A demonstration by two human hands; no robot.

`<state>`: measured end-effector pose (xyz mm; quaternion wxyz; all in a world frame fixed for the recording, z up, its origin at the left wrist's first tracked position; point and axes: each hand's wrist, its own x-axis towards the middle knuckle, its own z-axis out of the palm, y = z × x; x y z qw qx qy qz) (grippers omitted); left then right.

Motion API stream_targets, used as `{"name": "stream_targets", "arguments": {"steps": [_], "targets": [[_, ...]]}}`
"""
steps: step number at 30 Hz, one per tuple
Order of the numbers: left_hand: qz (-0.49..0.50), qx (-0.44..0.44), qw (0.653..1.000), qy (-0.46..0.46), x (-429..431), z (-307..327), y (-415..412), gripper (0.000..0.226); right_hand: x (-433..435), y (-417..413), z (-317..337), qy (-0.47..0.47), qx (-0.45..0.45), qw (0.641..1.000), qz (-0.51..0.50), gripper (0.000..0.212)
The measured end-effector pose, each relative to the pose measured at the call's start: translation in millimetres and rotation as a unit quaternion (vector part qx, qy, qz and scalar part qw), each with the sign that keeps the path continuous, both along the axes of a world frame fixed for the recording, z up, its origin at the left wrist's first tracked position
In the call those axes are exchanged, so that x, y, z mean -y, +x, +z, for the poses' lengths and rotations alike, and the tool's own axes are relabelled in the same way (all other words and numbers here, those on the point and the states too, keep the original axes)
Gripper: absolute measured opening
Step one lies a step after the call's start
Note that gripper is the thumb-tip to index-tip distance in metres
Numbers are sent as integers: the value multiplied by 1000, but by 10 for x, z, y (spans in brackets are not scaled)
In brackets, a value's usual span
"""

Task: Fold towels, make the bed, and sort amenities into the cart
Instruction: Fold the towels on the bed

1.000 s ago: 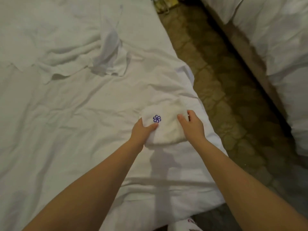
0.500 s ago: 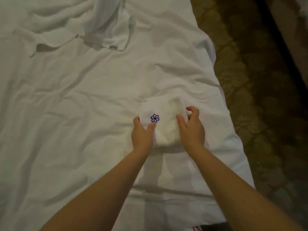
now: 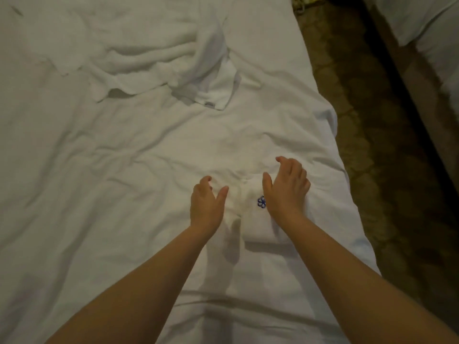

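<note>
Right hand (image 3: 285, 192) spreads loose and flat over the folded towel (image 3: 250, 217) near the bed's right edge, half hiding its blue flower logo (image 3: 260, 202). Left hand (image 3: 207, 204) sits relaxed just beside it, seemingly gripping nothing. One neat folded square, one rumpled terry heap (image 3: 154, 58) beyond, on the creased sheet (image 3: 99, 194). Patterned floor (image 3: 372, 145) to the right.

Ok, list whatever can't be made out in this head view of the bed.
Head view:
Blue logo on the folded towel: partly covered by the right hand.
Left hand: its curled fingers hide whether it grips cloth.
Yellowish object: cut off by the top edge, dim, unidentifiable.
Tag on the crumpled towel: too small to read.
</note>
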<state>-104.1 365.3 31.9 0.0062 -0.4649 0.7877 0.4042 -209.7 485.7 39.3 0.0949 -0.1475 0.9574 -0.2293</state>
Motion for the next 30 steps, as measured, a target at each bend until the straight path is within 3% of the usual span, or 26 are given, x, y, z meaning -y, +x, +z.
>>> {"name": "stream_targets", "arguments": {"steps": [8,11,16,18,23,26,30], "targets": [[10,26,994,-103,1405,238,-270,77,1470,-554,162,15,-24,993,118,47],[-1,23,992,-126,1845,4,-421,81,1909,-806,-12,39,-25,990,137,46],[-71,132,984,-91,2162,-783,-318,98,2352,-1090,-571,86,4,977,196,52],[-70,115,986,-96,2151,-1039,-244,105,2406,-1163,-840,98,4,973,207,54],[-69,67,994,-55,2208,-1119,-209,107,2482,-1369,-984,155,-128,962,186,20],[-98,73,992,-19,2295,-955,-179,114,2463,-1341,-798,141,-97,963,210,18],[-78,-10,997,21,2282,-476,-138,107,2290,-986,-274,29,-21,958,286,15]]}}
